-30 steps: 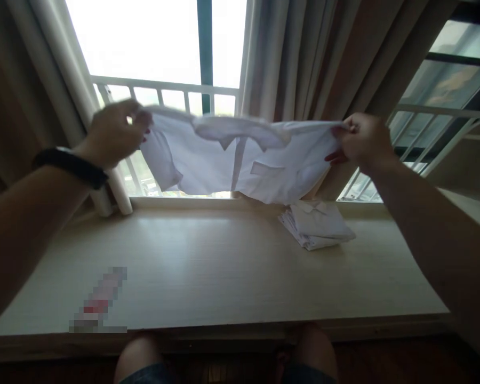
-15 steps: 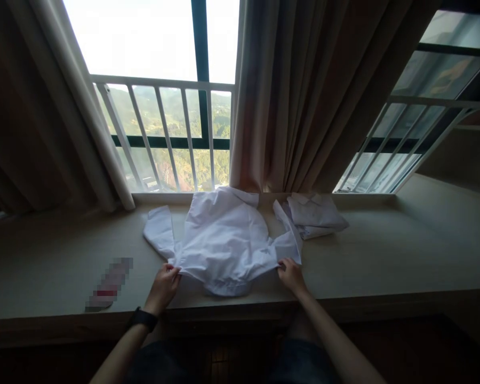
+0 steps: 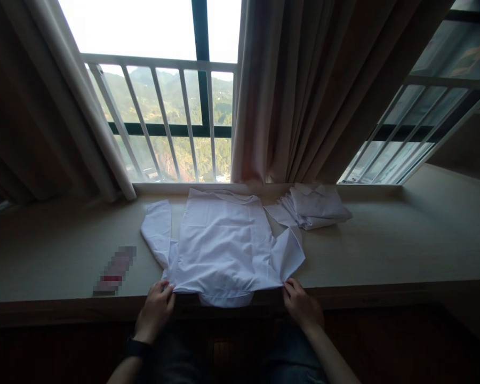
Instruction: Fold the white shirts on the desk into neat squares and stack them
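A white shirt lies spread on the wooden ledge, with its collar end toward the window. My left hand pinches the shirt at its near left corner. At the near right corner, my right hand grips the cloth between thumb and fingers. The near edge is stretched between both hands, and a flap of cloth hangs over the ledge's front edge. One sleeve lies bent out on the left; the other is folded at the right.
Folded white clothes lie in a stack behind the right sleeve. A blurred-out object rests on the ledge at left. Curtains and a white window railing stand along the back.
Both hands have drawn the shirt's near edge toward me and slightly apart. The body of the shirt is flatter and its collar end straighter. The view has tilted down a little.
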Demonstrator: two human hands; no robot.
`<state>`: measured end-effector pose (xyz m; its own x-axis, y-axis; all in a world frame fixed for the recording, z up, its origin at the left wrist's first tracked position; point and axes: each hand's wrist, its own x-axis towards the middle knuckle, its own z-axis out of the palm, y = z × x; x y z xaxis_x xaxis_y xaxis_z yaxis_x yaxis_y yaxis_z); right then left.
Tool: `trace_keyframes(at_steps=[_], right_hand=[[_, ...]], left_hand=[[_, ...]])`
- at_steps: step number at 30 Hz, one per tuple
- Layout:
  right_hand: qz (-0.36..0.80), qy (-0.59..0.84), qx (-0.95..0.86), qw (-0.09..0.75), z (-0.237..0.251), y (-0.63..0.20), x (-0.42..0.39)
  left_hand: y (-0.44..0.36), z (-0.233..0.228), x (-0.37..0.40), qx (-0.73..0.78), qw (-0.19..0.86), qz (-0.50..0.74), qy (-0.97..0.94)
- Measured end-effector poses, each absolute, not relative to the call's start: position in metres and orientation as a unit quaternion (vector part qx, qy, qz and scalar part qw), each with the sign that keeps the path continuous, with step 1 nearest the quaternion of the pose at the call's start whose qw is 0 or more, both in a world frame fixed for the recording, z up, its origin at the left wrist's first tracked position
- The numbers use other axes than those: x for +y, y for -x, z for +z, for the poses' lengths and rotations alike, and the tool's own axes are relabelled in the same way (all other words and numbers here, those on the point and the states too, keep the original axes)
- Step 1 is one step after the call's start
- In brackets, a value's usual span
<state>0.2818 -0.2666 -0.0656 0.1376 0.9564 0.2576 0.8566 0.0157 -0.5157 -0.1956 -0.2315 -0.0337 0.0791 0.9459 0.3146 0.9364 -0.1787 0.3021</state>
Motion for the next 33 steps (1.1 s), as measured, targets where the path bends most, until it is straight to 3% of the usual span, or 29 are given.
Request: trace_keyframes(at_steps=[6,11,13,15,18,20,22,26,33], right_hand=[[0.077,0.714,-0.645,0.263,-0.069,-0.292,-0.277],[0.049,0.726,-0.578,0.368,-0.060,-0.308,-0.267],[0.062,0.741,-0.564,0.359,-0.057,-0.307,-0.268],[0.145,0.766,-0.553,0.293,-0.058,-0.298,-0.274],[0.408,0.734,-0.506,0.195,-0.067,-0.269,-0.285],[0.576,0.663,-0.417,0.235,-0.075,-0.240,-0.291],[0.673,0.588,-0.300,0.335,-0.080,-0.209,-0.292],[0.693,0.521,-0.176,0.466,-0.079,-0.163,-0.289],[0.636,0.526,-0.219,0.521,-0.076,-0.159,-0.287]], left_hand=[[0.201,-0.041,-0.241,0.610,-0.046,0.203,-0.765],[0.192,-0.019,-0.244,0.600,-0.062,0.319,-0.731],[0.184,-0.011,-0.247,0.628,-0.044,0.362,-0.688],[0.172,-0.009,-0.250,0.677,0.024,0.424,-0.601],[0.152,-0.020,-0.255,0.725,0.243,0.538,-0.355],[0.138,-0.031,-0.260,0.670,0.432,0.571,-0.197],[0.125,-0.038,-0.265,0.582,0.563,0.577,-0.106],[0.106,-0.032,-0.273,0.529,0.618,0.572,-0.105],[0.095,-0.030,-0.269,0.610,0.624,0.426,-0.240]])
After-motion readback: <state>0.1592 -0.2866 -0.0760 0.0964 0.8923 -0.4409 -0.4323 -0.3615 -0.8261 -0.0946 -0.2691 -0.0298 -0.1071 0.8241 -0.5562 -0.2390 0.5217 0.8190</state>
